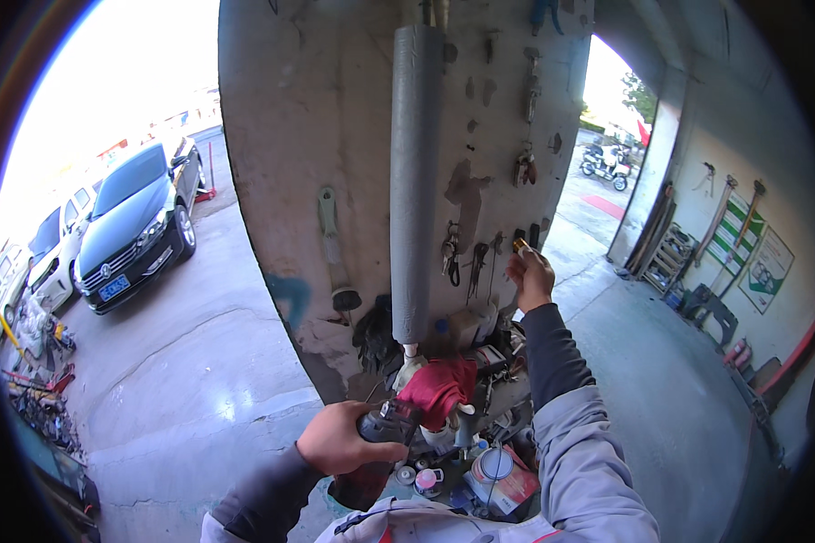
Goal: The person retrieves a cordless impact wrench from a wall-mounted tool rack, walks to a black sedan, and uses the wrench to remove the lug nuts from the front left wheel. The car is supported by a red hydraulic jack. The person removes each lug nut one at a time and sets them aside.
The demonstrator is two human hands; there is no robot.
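Note:
My left hand [349, 439] is wrapped around a black and dark red power tool [391, 425], probably cordless, held low in front of me. Its exact kind is hard to make out. At the wall, my raised right hand [531, 279] has its fingers closed on a small yellow piece [520, 245], too small to name. Hand tools [481, 264] hang on the wall just left of that hand. Beyond the power tool lies a red cloth [442, 389] among cluttered items, and dark gloves [375, 333] hang to its left.
A grey padded pipe [415, 181] runs down the wall [344, 118] before me. A long-handled brush [331, 240] hangs left of it. Below are a bucket [493, 466] and a pink-and-white bottle [427, 481]. A dark car [140, 222] stands outside left; tools lean against the right wall.

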